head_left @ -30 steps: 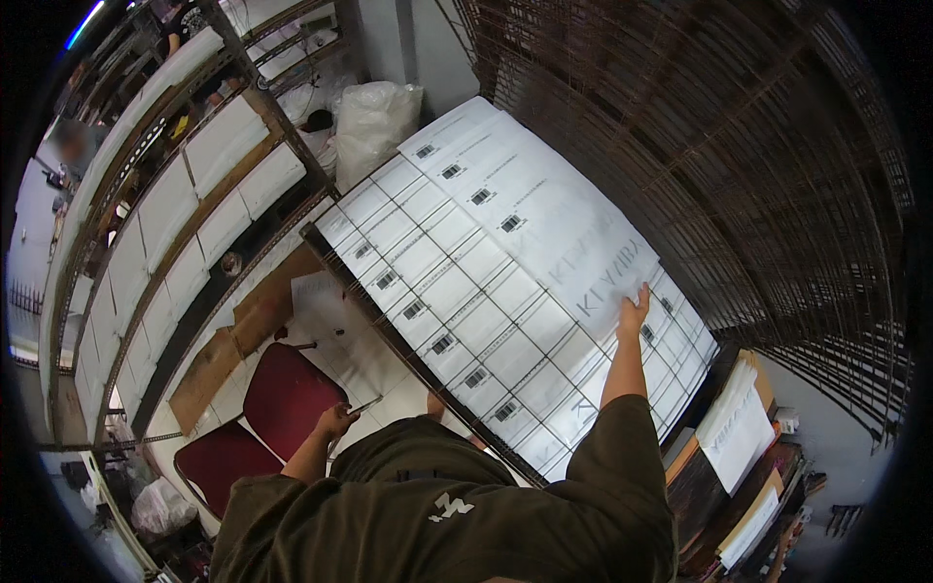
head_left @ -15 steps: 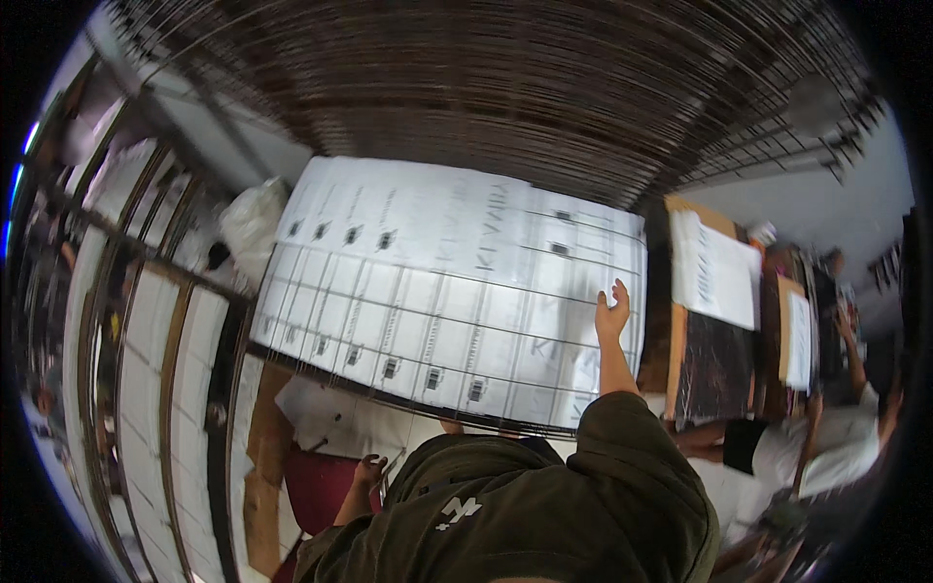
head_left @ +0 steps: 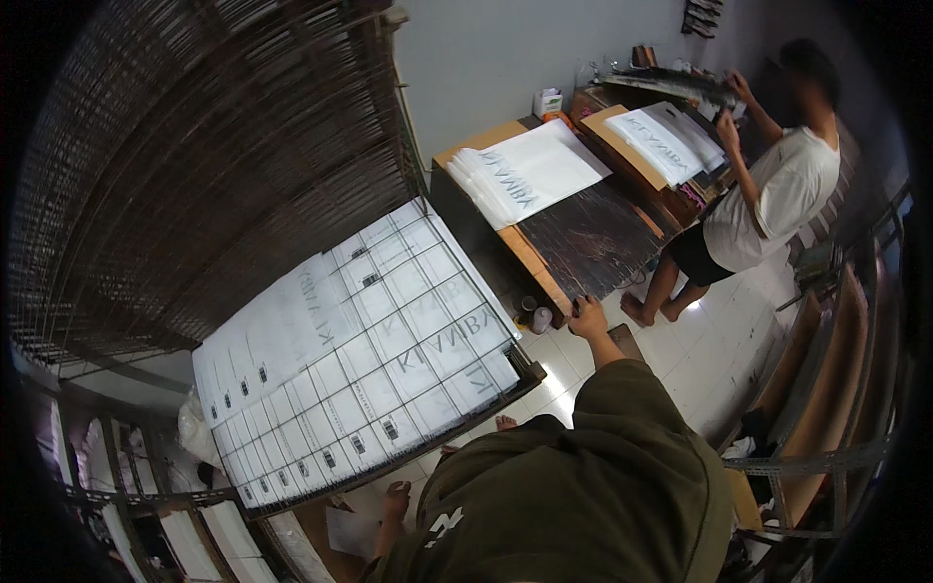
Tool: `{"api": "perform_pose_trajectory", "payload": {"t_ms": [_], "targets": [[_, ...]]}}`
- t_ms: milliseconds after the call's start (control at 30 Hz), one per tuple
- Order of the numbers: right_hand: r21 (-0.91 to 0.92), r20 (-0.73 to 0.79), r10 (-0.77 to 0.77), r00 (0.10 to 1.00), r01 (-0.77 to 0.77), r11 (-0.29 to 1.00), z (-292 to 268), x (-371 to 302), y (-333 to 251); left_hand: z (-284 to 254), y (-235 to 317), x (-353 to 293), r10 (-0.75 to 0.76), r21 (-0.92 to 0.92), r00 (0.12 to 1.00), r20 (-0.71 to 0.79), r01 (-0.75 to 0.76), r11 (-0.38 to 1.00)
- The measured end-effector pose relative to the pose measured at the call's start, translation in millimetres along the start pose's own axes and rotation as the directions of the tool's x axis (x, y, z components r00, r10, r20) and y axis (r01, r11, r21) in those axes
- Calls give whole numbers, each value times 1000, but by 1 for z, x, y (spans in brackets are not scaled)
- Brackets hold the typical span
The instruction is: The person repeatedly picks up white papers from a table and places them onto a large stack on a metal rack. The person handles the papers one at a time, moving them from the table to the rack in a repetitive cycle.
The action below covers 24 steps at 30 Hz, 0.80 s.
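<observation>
My right hand reaches forward to the near corner of a dark worktable. Its fingers are bent and apart, and I see nothing in them; whether they touch the table edge I cannot tell. My left hand hangs low beside the rack's front edge, loosely open with nothing visible in it. Left of my right hand is a wire drying rack bearing white printed sheets with dark lettering and small black marks. A stack of white printed sheets lies on the worktable.
Raised wire shelves lean over the rack's far side. A co-worker in a white shirt stands at a second table, holding a dark frame. More printed sheets lie there. Metal shelving with brown boards stands at right.
My view has swung right, bringing the worktable and co-worker into fuller view. My right hand has moved from above the rack's sheets to the worktable corner. My left hand still hangs low.
</observation>
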State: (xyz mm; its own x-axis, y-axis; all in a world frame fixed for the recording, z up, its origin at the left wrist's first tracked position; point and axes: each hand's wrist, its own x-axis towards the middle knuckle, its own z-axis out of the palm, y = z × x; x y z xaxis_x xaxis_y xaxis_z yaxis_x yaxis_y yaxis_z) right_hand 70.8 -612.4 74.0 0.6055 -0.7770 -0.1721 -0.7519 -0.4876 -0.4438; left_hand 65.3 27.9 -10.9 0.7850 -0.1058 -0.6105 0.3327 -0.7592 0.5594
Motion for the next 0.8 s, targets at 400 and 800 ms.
{"api": "perform_pose_trajectory", "payload": {"t_ms": [400, 800], "targets": [[-164, 179, -74, 981, 104, 981, -8, -9, -6, 48, -66, 49, -252, 180, 950, 182, 220, 959], [950, -128, 222, 967, 56, 306, 16, 115, 18, 32, -8, -51, -145, 112, 985, 89, 135, 985]]}}
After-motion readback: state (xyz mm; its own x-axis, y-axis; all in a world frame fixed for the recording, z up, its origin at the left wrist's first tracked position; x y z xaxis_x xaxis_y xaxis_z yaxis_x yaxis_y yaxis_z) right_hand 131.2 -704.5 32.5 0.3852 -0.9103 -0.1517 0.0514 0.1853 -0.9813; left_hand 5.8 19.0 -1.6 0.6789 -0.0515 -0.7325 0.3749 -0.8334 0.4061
